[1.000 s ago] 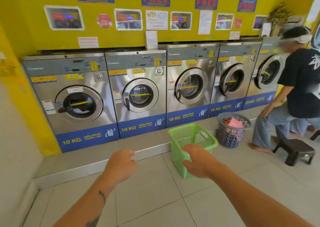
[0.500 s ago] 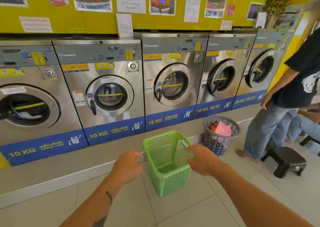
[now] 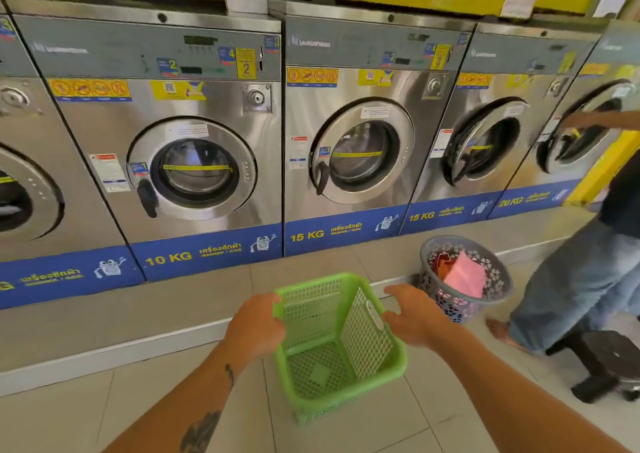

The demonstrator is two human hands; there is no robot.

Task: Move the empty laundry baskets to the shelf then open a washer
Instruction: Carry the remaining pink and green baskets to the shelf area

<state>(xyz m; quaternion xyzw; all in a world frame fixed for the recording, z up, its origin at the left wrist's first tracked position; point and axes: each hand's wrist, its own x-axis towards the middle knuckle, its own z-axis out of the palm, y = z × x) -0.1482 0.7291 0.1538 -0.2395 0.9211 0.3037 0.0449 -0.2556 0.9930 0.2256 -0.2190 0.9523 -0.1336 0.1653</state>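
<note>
We are looking down at a tiled floor in front of a row of steel washers on a raised step, and going left to right we are first meeting the 10 KG washer with its round door shut. Below it our left hand is resting against the left rim of the green laundry basket, its fingers curled loosely over that edge; whether they are truly clamping the rim we cannot tell. The basket is sitting on the floor between our two hands, tilted toward us and empty inside. Our right hand is lying against the basket's right rim, fingers half open and bent, touching the plastic without closing on it. Just beyond it a grey round basket is holding pink and red cloth, and at the far right another person is reaching into the 20 KG washer.
</note>
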